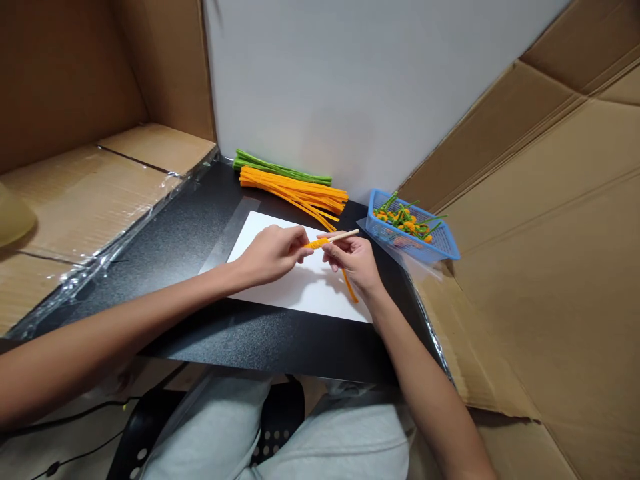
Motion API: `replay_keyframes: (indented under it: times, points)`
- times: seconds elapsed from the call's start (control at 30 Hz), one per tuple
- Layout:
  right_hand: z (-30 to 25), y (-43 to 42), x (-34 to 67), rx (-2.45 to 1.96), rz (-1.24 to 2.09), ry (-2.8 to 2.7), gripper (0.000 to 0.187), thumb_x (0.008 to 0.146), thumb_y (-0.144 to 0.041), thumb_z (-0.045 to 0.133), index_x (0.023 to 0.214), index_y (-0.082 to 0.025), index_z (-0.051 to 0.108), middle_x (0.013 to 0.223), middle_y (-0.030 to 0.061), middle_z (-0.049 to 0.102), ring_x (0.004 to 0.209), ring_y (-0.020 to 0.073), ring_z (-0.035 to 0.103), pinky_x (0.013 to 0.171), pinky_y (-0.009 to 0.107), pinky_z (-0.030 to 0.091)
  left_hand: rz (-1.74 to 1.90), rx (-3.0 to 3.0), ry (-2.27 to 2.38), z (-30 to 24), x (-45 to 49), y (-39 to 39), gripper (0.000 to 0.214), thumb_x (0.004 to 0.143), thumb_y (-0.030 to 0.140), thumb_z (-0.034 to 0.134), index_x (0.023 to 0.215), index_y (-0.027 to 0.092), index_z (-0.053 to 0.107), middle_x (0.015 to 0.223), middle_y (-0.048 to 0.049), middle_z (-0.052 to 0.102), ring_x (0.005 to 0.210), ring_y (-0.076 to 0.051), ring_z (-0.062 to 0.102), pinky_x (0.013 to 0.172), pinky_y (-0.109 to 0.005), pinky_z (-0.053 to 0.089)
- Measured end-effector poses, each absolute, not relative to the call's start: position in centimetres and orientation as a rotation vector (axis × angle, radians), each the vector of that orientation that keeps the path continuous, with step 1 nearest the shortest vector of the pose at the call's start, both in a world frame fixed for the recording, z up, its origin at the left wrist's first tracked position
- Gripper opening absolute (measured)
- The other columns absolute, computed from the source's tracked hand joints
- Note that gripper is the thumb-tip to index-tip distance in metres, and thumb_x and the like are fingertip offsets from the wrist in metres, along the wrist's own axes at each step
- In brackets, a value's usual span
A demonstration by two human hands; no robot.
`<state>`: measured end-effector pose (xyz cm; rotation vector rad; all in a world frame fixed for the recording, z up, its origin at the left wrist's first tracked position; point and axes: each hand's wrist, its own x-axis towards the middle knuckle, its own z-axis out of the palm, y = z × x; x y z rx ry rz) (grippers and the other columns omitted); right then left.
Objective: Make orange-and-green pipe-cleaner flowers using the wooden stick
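Note:
Above a white sheet point(305, 293) I hold a thin wooden stick point(345, 235) with an orange pipe cleaner point(317, 244) coiled round it. My left hand point(279, 252) pinches the coiled end of the stick. On the other side, the fingers of my right hand point(356, 261) close on the coil and the stick, whose bare tip points to the right. A loose tail of the pipe cleaner hangs below my right hand. The far end of the coil is hidden by my left fingers.
Behind the sheet lie a bundle of orange pipe cleaners point(290, 189) and a green bundle point(280, 168). A blue plastic basket point(430, 252) at the right holds several small green and orange pieces. Cardboard walls point(550, 233) and a white wall point(340, 87) surround the black table point(240, 333).

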<state>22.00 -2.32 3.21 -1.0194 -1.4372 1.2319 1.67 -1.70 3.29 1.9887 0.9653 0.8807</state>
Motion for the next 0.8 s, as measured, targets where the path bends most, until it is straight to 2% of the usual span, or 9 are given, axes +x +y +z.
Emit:
replay_keyframes:
  times: [0.13, 0.23, 0.33, 0.5, 0.6, 0.7, 0.8]
  points:
    - [3.6, -2.5, 22.4, -0.928, 1.310, -1.468, 0.040, 0.076, -0.036, 0.079, 0.110, -0.016, 0.073, 0.064, 0.0000, 0.068, 0.044, 0.0056, 0.047, 0.042, 0.020, 0.035, 0.638, 1.417, 0.640, 3.6, 1.5, -0.6, 0.023, 0.086, 0.033, 0.063, 0.077, 0.012, 0.061, 0.067, -0.0019, 0.060, 0.052, -0.007, 0.046, 0.054, -0.021, 0.034]
    - [3.9, -2.7, 22.5, -0.863, 1.319, -1.479, 0.037, 0.078, -0.034, 0.077, 0.111, -0.017, 0.073, 0.066, 0.0012, 0.069, 0.043, 0.0049, 0.046, 0.042, 0.020, 0.033, 0.564, 1.164, 0.493, 3.5, 1.4, -0.6, 0.022, 0.088, 0.031, 0.062, 0.081, 0.010, 0.063, 0.061, 0.0017, 0.051, 0.048, -0.004, 0.034, 0.052, -0.020, 0.029]
    - [3.8, -2.6, 22.5, -0.863, 1.317, -1.481, 0.032, 0.078, -0.035, 0.077, 0.104, -0.017, 0.075, 0.065, 0.0019, 0.069, 0.042, 0.0052, 0.046, 0.041, 0.020, 0.033, 0.524, 1.092, 0.449, 3.3, 1.5, -0.8, 0.023, 0.089, 0.032, 0.061, 0.085, 0.010, 0.064, 0.058, 0.0029, 0.049, 0.046, -0.004, 0.031, 0.051, -0.021, 0.028]
    - [3.1, -2.2, 22.4, -0.943, 1.209, -1.445, 0.027, 0.074, -0.038, 0.080, 0.089, -0.015, 0.076, 0.063, 0.0021, 0.069, 0.043, 0.0072, 0.050, 0.039, 0.021, 0.034, 0.574, 1.402, 0.587, 3.5, 1.7, -1.1, 0.033, 0.092, 0.045, 0.055, 0.090, 0.013, 0.062, 0.073, -0.0037, 0.065, 0.055, -0.009, 0.052, 0.058, -0.023, 0.039]
    - [2.6, -2.0, 22.2, -0.963, 1.165, -1.399, 0.025, 0.073, -0.036, 0.081, 0.084, -0.015, 0.074, 0.063, 0.0017, 0.069, 0.040, 0.0058, 0.047, 0.038, 0.020, 0.033, 0.747, 1.705, 0.791, 3.7, 1.9, -1.6, 0.037, 0.087, 0.052, 0.062, 0.093, 0.016, 0.061, 0.075, -0.0029, 0.067, 0.060, -0.013, 0.058, 0.059, -0.024, 0.041]
    - [2.2, -2.0, 21.9, -0.978, 1.141, -1.372, 0.023, 0.073, -0.036, 0.081, 0.080, -0.015, 0.072, 0.061, 0.0014, 0.069, 0.040, 0.0057, 0.046, 0.038, 0.020, 0.031, 0.862, 2.021, 0.984, 3.6, 2.0, -2.3, 0.033, 0.087, 0.048, 0.063, 0.095, 0.017, 0.061, 0.067, -0.0002, 0.065, 0.059, -0.013, 0.056, 0.057, -0.023, 0.036]
    - [2.2, -2.2, 21.6, -0.990, 1.118, -1.382, 0.023, 0.074, -0.036, 0.080, 0.078, -0.015, 0.073, 0.060, 0.0019, 0.068, 0.039, 0.0055, 0.046, 0.038, 0.020, 0.030, 0.869, 2.269, 1.106, 3.4, 2.0, -2.6, 0.024, 0.095, 0.038, 0.052, 0.092, 0.017, 0.062, 0.066, -0.0011, 0.064, 0.056, -0.013, 0.051, 0.058, -0.024, 0.032]
